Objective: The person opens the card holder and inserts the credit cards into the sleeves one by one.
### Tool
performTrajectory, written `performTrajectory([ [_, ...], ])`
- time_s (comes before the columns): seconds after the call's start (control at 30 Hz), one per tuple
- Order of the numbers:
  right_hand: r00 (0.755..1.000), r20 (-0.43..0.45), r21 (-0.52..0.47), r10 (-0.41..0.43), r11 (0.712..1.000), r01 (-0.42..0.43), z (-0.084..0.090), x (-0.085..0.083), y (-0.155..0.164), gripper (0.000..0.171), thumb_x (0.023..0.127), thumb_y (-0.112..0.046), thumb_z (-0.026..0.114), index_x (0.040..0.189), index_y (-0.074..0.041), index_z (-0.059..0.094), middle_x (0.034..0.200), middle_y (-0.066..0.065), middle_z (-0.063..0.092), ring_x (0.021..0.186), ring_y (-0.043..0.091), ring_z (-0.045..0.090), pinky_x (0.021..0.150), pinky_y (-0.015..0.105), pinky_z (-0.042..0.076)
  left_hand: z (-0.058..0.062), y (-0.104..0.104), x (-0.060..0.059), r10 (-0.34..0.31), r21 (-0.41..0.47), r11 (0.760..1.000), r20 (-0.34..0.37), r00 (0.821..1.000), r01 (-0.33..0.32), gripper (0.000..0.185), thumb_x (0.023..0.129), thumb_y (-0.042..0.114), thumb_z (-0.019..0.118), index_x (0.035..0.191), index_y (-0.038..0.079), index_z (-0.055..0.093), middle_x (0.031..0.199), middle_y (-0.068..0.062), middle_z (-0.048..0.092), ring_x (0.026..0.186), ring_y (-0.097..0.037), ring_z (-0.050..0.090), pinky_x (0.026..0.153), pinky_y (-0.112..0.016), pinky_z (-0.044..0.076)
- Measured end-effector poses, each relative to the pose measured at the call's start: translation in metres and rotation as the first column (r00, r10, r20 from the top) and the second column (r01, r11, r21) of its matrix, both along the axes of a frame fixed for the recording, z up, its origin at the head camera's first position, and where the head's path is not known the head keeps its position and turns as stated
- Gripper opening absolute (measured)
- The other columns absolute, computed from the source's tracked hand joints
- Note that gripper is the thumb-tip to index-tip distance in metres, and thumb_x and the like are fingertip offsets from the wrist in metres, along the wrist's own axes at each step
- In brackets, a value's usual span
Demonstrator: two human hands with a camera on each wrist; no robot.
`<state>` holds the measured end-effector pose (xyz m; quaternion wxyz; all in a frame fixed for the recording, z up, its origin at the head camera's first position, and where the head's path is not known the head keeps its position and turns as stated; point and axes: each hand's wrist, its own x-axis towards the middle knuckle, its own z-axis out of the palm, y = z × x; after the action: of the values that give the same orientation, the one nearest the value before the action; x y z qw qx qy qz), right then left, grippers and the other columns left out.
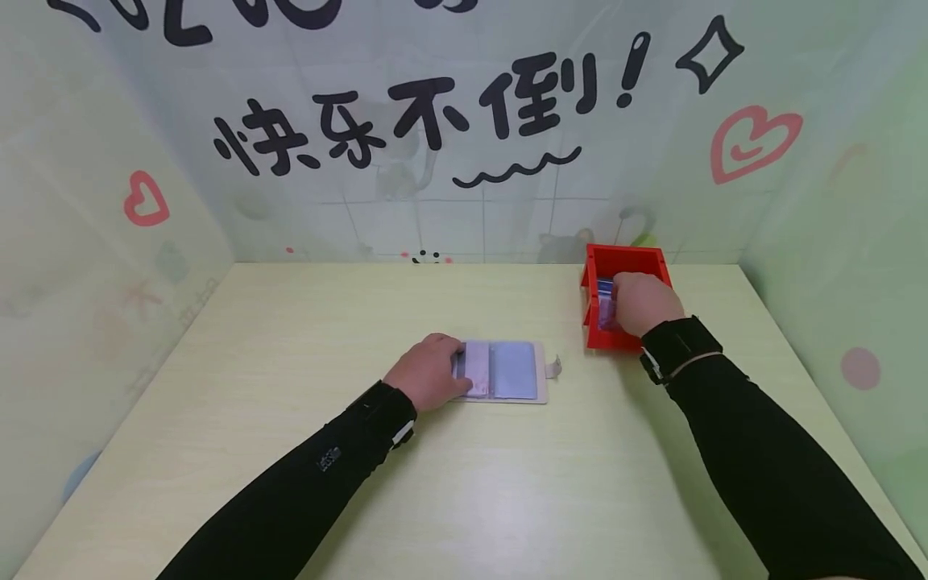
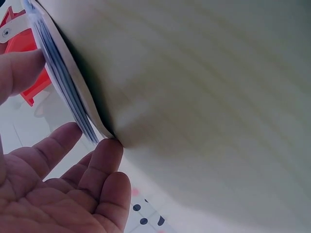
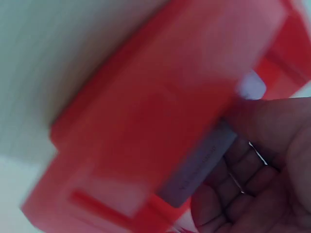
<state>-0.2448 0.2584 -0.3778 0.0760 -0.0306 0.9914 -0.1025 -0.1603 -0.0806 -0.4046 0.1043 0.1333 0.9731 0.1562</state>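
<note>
Here the left hand (image 1: 426, 372) rests flat-fingered on the open card holder (image 1: 503, 371); the right hand's (image 1: 644, 303) grip pinches a card (image 3: 199, 165) inside the red bin (image 1: 625, 262) on the table (image 1: 507, 483).

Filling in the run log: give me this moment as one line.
left hand: holds open card wallet flat on table | right hand: inside red plastic bin, grip on cards

Staged recording booth, not lived-in room. Pale wood-grain worktop (image 1: 290, 338) boxed in on three sides by printed backdrop panels (image 1: 464, 201) meeting at table edge. Panels show faux white tile, large black hand-lettered Chinese characters (image 1: 406, 121), red hearts (image 1: 754, 141), diamond sparkle, faint cartoon figures, pastel dots. Side walls pale green. Only props on surface: red plastic bin (image 1: 627, 266), card holder (image 1: 507, 372).
</note>
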Motion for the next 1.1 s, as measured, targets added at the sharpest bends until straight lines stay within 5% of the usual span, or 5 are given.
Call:
performTrajectory([
  [0.27, 0.999, 0.022, -0.153, -0.048, 0.987, 0.051, 0.029, 0.015, 0.006, 0.028, 0.094, -0.005, 0.070, 0.119, 0.005, 0.065, 0.115, 0.027, 0.068, 0.103, 0.042, 0.058, 0.097, 0.060, 0.056, -0.002, -0.001, 0.000, -0.001, -0.005, 1.000, 0.005, 1.000, 0.001, 0.063, 0.096, 0.037, 0.077, 0.146, 0.005, 0.060, 0.152, -0.015, 0.057, 0.134, -0.030, 0.059, 0.119, -0.043, 0.046],
  [0.47, 0.982, -0.062, -0.337, -0.178, 0.930, 0.148, 0.049, 0.033, 0.001, 0.050, 0.099, -0.013, 0.070, 0.143, 0.000, 0.050, 0.128, 0.026, 0.059, 0.107, 0.043, 0.056, 0.093, 0.059, 0.060, -0.002, -0.001, 0.000, 0.001, -0.008, 1.000, -0.001, 1.000, -0.001, 0.063, 0.096, 0.039, 0.076, 0.146, 0.005, 0.060, 0.152, -0.015, 0.057, 0.132, -0.031, 0.060, 0.118, -0.045, 0.047],
  [0.63, 0.984, -0.117, -0.445, -0.132, 0.893, 0.067, 0.058, 0.048, -0.018, 0.042, 0.104, -0.017, 0.065, 0.144, -0.006, 0.057, 0.134, 0.022, 0.062, 0.114, 0.040, 0.055, 0.098, 0.057, 0.059, 0.000, -0.001, 0.001, 0.012, -0.011, 1.000, -0.011, 1.000, -0.012, 0.063, 0.095, 0.040, 0.077, 0.146, 0.007, 0.060, 0.153, -0.016, 0.055, 0.131, -0.034, 0.060, 0.117, -0.049, 0.047],
  [0.87, 0.998, 0.028, -0.542, -0.057, 0.838, 0.063, 0.043, 0.061, -0.051, 0.037, 0.102, -0.020, 0.069, 0.138, -0.011, 0.067, 0.142, 0.014, 0.064, 0.117, 0.033, 0.058, 0.095, 0.046, 0.062, 0.001, -0.002, 0.001, -0.005, 0.008, 1.000, -0.003, 1.000, 0.005, 0.067, 0.093, 0.043, 0.078, 0.150, 0.011, 0.058, 0.158, -0.016, 0.050, 0.136, -0.038, 0.057, 0.116, -0.054, 0.046],
  [1.1, 0.972, 0.232, -0.640, 0.031, 0.757, 0.128, 0.011, 0.062, -0.083, 0.043, 0.105, -0.018, 0.064, 0.148, -0.011, 0.060, 0.145, 0.013, 0.059, 0.114, 0.030, 0.059, 0.084, 0.031, 0.059, 0.000, -0.001, 0.002, -0.028, -0.016, 0.999, -0.013, 1.000, 0.028, 0.072, 0.089, 0.046, 0.081, 0.150, 0.014, 0.059, 0.160, -0.016, 0.048, 0.135, -0.041, 0.058, 0.113, -0.056, 0.048],
])
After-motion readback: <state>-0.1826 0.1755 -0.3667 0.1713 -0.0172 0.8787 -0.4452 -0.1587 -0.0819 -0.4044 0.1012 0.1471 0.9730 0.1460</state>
